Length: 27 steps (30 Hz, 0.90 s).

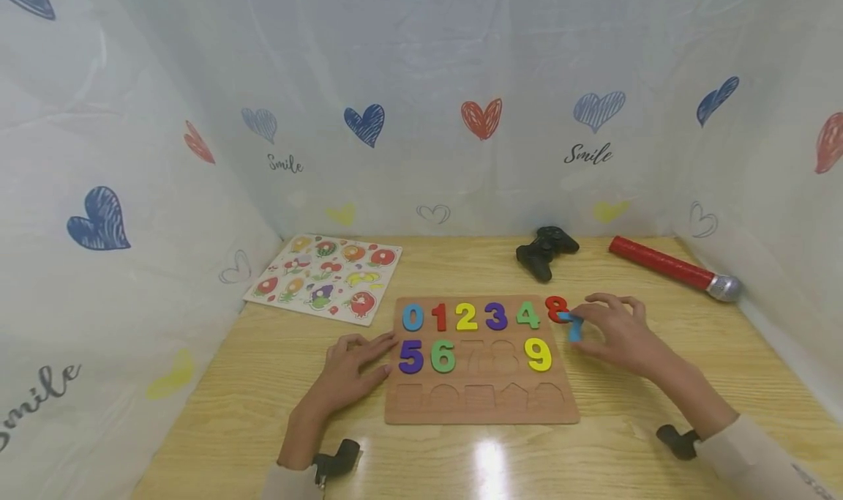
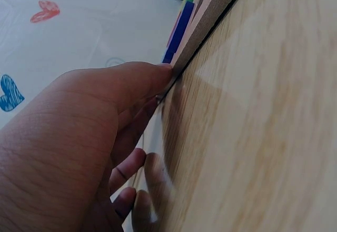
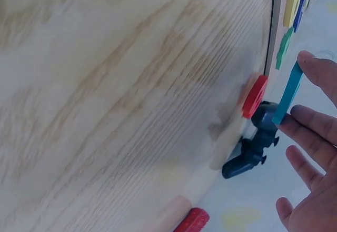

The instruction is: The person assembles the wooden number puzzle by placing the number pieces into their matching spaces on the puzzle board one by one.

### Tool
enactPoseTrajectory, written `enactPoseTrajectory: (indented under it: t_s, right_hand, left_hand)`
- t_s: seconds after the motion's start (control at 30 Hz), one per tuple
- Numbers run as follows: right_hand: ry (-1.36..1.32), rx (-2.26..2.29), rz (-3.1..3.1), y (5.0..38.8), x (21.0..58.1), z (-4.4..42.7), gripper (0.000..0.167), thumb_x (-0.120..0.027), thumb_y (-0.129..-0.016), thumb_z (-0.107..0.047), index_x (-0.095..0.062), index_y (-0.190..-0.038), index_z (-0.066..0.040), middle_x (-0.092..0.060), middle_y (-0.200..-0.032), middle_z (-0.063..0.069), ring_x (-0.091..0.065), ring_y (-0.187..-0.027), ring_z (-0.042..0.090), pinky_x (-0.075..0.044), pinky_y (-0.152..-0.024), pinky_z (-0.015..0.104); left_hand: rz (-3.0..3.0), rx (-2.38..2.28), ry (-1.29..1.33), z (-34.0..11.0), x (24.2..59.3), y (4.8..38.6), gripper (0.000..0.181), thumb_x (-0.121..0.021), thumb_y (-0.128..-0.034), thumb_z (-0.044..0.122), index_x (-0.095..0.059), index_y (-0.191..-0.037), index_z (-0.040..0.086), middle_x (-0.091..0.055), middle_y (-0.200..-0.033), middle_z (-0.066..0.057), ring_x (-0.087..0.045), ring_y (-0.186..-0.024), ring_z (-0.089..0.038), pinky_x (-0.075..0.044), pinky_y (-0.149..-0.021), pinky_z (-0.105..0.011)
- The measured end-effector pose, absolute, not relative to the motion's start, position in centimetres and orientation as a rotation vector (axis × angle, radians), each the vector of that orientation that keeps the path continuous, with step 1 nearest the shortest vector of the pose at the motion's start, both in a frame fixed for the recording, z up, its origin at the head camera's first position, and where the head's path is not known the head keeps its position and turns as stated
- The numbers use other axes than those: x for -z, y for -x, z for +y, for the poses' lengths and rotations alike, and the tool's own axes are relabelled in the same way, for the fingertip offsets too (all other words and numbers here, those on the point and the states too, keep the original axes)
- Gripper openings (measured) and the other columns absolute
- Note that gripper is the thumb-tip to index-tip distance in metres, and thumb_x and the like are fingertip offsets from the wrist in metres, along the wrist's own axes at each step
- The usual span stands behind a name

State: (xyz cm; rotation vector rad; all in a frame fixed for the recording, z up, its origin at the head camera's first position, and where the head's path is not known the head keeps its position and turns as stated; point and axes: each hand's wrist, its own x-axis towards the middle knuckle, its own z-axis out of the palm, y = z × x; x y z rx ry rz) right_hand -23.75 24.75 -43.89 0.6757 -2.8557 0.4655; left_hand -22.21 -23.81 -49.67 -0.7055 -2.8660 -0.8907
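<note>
A wooden number puzzle board [image 1: 487, 414] lies on the table, with the numbers 0 to 6 and a yellow 9 [image 1: 546, 356] set in it. The slots for 7 and 8 show bare, as do the shape slots in the bottom row. My left hand [image 1: 349, 368] touches the board's left edge with thumb and fingers extended. Between thumb and fingertips, my right hand [image 1: 622, 339] pinches a blue number 7 [image 3: 288, 94], raised off the table just right of the board. Beside the board's upper right corner sits a red 8 [image 3: 255, 96], partly overlapped by the 7 in the head view.
A fruit picture board [image 1: 342, 315] lies at the back left. Behind the puzzle rests a black game controller [image 1: 545, 250]. A red microphone [image 1: 665, 263] with a silver head lies at the back right. Curtains with printed hearts surround the wooden table [image 1: 448, 463].
</note>
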Motion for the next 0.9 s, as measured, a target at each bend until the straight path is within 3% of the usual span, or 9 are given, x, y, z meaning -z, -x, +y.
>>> enactPoseTrajectory:
  t_s: [0.43,0.9]
  right_hand:
    - [-0.727,-0.449,-2.816,23.6,44.2,23.4,0.045,-0.086,-0.079,-0.026,-0.072,-0.119,-0.009,-0.072,-0.115,0.006,-0.042,-0.127,0.04,-0.017,-0.097,0.068]
    - [-0.75,-0.434,-2.833,23.1,44.0,22.1,0.049,-0.086,-0.08,-0.03,-0.071,-0.122,-0.01,-0.071,-0.117,0.005,-0.043,-0.127,0.04,-0.017,-0.098,0.068]
  left_hand:
    - [-2.883,0.905,0.697,-23.9,49.8,22.3,0.048,-0.061,-0.0982,0.042,-0.056,-0.144,0.028,-0.045,-0.152,0.013,-0.035,-0.123,-0.025,-0.022,-0.099,-0.055]
    - [-2.892,0.9,0.684,-23.8,49.6,22.1,0.048,-0.061,-0.0984,0.042,-0.056,-0.144,0.029,-0.045,-0.152,0.015,-0.036,-0.123,-0.025,-0.024,-0.096,-0.052]
